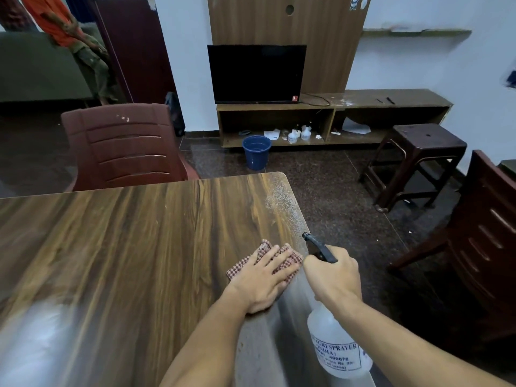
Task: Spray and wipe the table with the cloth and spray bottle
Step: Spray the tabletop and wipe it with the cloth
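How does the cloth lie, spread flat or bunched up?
Spread fairly flat: the cloth lies thin on the table under the flat left hand.

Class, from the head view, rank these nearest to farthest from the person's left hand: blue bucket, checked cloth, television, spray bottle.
1. checked cloth, under the left hand.
2. spray bottle, just right, gripped by the right hand.
3. blue bucket, beyond the table.
4. television, on the far unit.
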